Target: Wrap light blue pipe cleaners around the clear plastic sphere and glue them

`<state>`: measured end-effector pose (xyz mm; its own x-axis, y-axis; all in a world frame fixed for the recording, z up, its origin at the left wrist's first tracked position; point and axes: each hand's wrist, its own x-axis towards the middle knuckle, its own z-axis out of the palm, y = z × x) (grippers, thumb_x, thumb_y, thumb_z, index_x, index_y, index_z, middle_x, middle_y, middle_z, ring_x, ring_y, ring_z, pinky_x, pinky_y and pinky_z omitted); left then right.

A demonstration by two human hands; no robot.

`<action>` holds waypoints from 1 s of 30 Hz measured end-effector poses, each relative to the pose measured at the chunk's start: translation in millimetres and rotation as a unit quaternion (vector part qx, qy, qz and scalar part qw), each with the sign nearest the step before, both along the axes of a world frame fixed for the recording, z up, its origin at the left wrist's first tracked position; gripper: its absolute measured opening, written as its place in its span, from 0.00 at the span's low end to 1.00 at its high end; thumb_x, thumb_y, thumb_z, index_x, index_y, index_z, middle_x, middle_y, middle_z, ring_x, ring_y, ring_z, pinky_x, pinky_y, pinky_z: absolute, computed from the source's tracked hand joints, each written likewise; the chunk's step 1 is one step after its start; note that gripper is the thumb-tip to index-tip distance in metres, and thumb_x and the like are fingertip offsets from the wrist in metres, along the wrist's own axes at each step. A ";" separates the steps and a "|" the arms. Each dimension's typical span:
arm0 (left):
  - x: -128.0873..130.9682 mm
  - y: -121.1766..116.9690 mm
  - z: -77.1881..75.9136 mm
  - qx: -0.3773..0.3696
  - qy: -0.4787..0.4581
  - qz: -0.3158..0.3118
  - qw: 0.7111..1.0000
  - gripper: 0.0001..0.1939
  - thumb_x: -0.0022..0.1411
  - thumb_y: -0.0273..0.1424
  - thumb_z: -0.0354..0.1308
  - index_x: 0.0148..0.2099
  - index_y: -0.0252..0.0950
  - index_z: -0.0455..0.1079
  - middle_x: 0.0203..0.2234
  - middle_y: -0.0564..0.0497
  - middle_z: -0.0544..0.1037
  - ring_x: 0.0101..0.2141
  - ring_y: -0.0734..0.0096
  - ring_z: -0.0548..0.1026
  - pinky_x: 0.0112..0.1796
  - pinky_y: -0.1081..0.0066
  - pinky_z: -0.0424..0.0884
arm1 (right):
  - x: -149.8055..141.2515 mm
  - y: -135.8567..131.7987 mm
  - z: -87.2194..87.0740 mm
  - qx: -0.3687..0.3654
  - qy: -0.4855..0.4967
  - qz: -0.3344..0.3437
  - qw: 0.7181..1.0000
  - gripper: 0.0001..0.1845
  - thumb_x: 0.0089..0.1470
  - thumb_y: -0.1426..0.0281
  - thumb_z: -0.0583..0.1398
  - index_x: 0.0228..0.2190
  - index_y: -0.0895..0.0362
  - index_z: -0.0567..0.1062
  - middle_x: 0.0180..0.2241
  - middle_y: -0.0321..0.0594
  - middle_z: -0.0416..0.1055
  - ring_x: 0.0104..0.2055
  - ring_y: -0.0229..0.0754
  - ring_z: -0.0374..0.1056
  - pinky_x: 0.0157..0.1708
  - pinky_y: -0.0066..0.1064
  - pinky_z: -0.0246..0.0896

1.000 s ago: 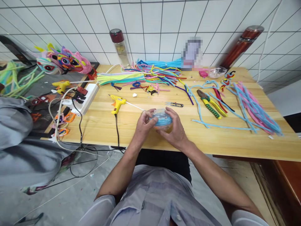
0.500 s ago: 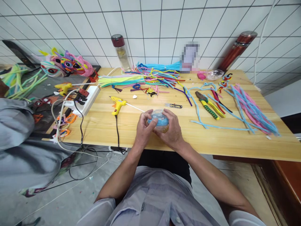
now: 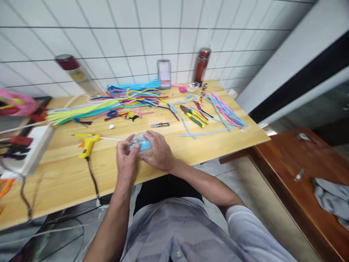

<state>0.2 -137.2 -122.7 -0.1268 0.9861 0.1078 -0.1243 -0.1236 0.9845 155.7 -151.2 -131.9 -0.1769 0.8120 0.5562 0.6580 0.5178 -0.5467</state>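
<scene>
Both my hands are closed round a clear, rounded plastic piece with blue fuzzy strands point(image 3: 142, 142), close above the table's front part. My left hand point(image 3: 127, 160) grips its left side, the thumb pressed on the blue part. My right hand point(image 3: 160, 153) wraps its right side. Left of them lies a yellow glue gun point(image 3: 88, 143), its white glue stick reaching toward my left fingers. Thread snips point(image 3: 160, 124) lie just beyond my hands. Farther right are pliers with green and yellow handles point(image 3: 195, 117) beside light blue pipe cleaners point(image 3: 188, 125).
Pipe cleaner bundles point(image 3: 81, 109) spread along the back of the wooden table point(image 3: 191, 149). A glass bottle point(image 3: 79, 74), a blurred-out phone point(image 3: 164, 74) and a red flask point(image 3: 201, 67) stand by the tiled wall. A power strip point(image 3: 38, 145) is at left, a brown bench point(image 3: 294, 160) at right.
My view has swung to the right, so things on the table appear farther left and the brown bench shows more. My hands keep their hold on the plastic piece.
</scene>
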 end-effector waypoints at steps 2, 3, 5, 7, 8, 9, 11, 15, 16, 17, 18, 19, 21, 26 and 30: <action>1.5 4.1 -3.3 0.004 -0.014 -0.005 1.000 0.24 0.57 0.43 0.75 0.42 0.43 0.63 0.63 0.44 0.77 0.65 0.54 0.74 0.66 0.54 0.69 | -2.4 0.2 2.5 -0.001 0.003 -0.012 1.000 0.41 0.63 0.56 0.71 0.67 0.61 0.67 0.69 0.63 0.68 0.74 0.58 0.63 0.75 0.53 0.59; 2.5 5.4 -4.0 0.001 -0.016 -0.010 1.000 0.24 0.57 0.43 0.75 0.43 0.43 0.63 0.63 0.45 0.77 0.65 0.54 0.75 0.67 0.54 0.68 | -3.4 -0.3 3.5 -0.006 0.005 -0.019 1.000 0.40 0.63 0.56 0.71 0.68 0.61 0.67 0.69 0.62 0.68 0.74 0.58 0.63 0.75 0.53 0.59; 4.8 6.3 -3.8 0.002 -0.021 -0.010 1.000 0.24 0.57 0.42 0.75 0.44 0.43 0.63 0.63 0.45 0.76 0.65 0.54 0.75 0.68 0.53 0.67 | -4.9 -2.2 4.8 -0.015 0.010 -0.028 0.999 0.41 0.62 0.56 0.71 0.68 0.60 0.67 0.70 0.61 0.67 0.74 0.58 0.62 0.75 0.53 0.59; 7.4 5.8 -1.6 0.006 -0.026 -0.002 1.000 0.25 0.57 0.42 0.75 0.45 0.44 0.63 0.62 0.45 0.77 0.64 0.55 0.75 0.68 0.53 0.67 | -5.8 -3.9 5.0 -0.018 0.012 -0.031 0.999 0.41 0.62 0.57 0.71 0.68 0.60 0.67 0.70 0.61 0.66 0.74 0.59 0.62 0.75 0.54 0.60; 8.8 5.3 -0.2 0.006 -0.028 0.000 1.000 0.25 0.57 0.41 0.75 0.46 0.44 0.63 0.61 0.46 0.77 0.64 0.55 0.75 0.68 0.53 0.67 | -6.1 -4.3 4.6 -0.017 0.012 -0.033 0.999 0.41 0.61 0.58 0.71 0.69 0.60 0.67 0.70 0.62 0.66 0.74 0.59 0.62 0.75 0.55 0.60; 10.1 5.0 1.3 0.004 -0.028 0.001 1.000 0.24 0.57 0.41 0.75 0.46 0.44 0.63 0.60 0.46 0.78 0.64 0.56 0.75 0.68 0.54 0.67 | -6.4 -4.3 4.0 -0.016 0.014 -0.034 0.999 0.42 0.61 0.58 0.71 0.69 0.60 0.67 0.70 0.62 0.66 0.74 0.60 0.62 0.75 0.55 0.60; 12.2 4.5 4.1 -0.003 -0.024 0.002 1.000 0.24 0.57 0.41 0.74 0.44 0.43 0.63 0.57 0.46 0.78 0.64 0.57 0.76 0.67 0.55 0.68 | -7.0 -3.6 2.3 -0.012 0.016 -0.039 0.999 0.42 0.60 0.59 0.72 0.69 0.60 0.67 0.70 0.62 0.67 0.73 0.60 0.62 0.74 0.55 0.60; 13.7 4.8 7.0 0.000 -0.029 0.007 1.000 0.24 0.56 0.42 0.74 0.43 0.43 0.62 0.56 0.46 0.78 0.62 0.58 0.76 0.65 0.57 0.69 | -8.2 -1.7 -1.7 -0.002 0.018 -0.042 0.999 0.43 0.58 0.60 0.73 0.68 0.60 0.67 0.69 0.61 0.68 0.73 0.61 0.63 0.75 0.54 0.60; 13.8 5.0 7.0 0.000 -0.032 0.005 0.999 0.24 0.55 0.42 0.75 0.43 0.43 0.62 0.57 0.46 0.78 0.62 0.58 0.76 0.65 0.57 0.69 | -8.1 -1.3 -2.7 0.003 0.020 -0.043 0.999 0.43 0.58 0.61 0.73 0.68 0.61 0.67 0.69 0.62 0.68 0.73 0.61 0.63 0.75 0.53 0.59; 14.0 5.1 6.7 -0.003 -0.034 0.004 0.999 0.25 0.55 0.42 0.75 0.43 0.43 0.63 0.58 0.46 0.78 0.61 0.58 0.76 0.64 0.58 0.70 | -7.8 -0.9 -3.7 0.008 0.024 -0.044 0.999 0.44 0.58 0.61 0.73 0.68 0.60 0.67 0.69 0.62 0.68 0.73 0.60 0.63 0.75 0.53 0.59; 14.5 5.1 6.3 -0.009 -0.035 0.002 0.999 0.25 0.54 0.42 0.76 0.43 0.43 0.63 0.59 0.46 0.78 0.61 0.58 0.76 0.63 0.58 0.70 | -7.3 -0.6 -4.6 0.011 0.028 -0.044 0.999 0.44 0.57 0.61 0.73 0.68 0.60 0.67 0.69 0.62 0.68 0.73 0.60 0.63 0.75 0.53 0.60; 15.2 4.6 5.8 -0.015 -0.034 0.003 0.999 0.25 0.54 0.42 0.76 0.43 0.43 0.63 0.61 0.46 0.77 0.61 0.58 0.76 0.62 0.59 0.71 | -6.7 -0.4 -5.4 0.014 0.032 -0.043 0.998 0.44 0.57 0.60 0.73 0.68 0.60 0.67 0.69 0.62 0.68 0.73 0.60 0.64 0.74 0.53 0.60; 17.3 2.2 4.8 -0.022 -0.027 0.011 0.999 0.26 0.54 0.44 0.76 0.42 0.43 0.63 0.64 0.46 0.75 0.61 0.59 0.77 0.60 0.61 0.73 | -5.2 -0.7 -6.9 0.022 0.039 -0.037 0.998 0.44 0.56 0.60 0.74 0.67 0.60 0.67 0.68 0.63 0.70 0.72 0.61 0.66 0.73 0.54 0.63; 21.0 -2.1 1.9 -0.008 -0.034 0.001 0.999 0.25 0.59 0.50 0.70 0.43 0.43 0.61 0.68 0.42 0.71 0.59 0.61 0.78 0.57 0.63 0.74 | -3.2 1.0 -13.6 0.060 0.062 -0.036 0.996 0.41 0.57 0.64 0.73 0.66 0.61 0.68 0.66 0.65 0.71 0.71 0.63 0.67 0.71 0.60 0.64; 21.1 1.4 0.2 0.004 -0.024 0.002 1.000 0.26 0.59 0.50 0.72 0.44 0.42 0.63 0.67 0.40 0.73 0.59 0.59 0.77 0.56 0.62 0.74 | -2.3 5.8 -18.8 0.089 0.082 -0.041 0.992 0.39 0.58 0.63 0.71 0.66 0.58 0.67 0.64 0.62 0.73 0.68 0.63 0.69 0.69 0.62 0.66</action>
<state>21.2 -135.9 -122.5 -0.1354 0.9848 0.1089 -0.1706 -0.1314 0.9765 153.4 -145.4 -150.6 -0.0095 0.7068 0.7074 0.6122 0.5634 -0.5548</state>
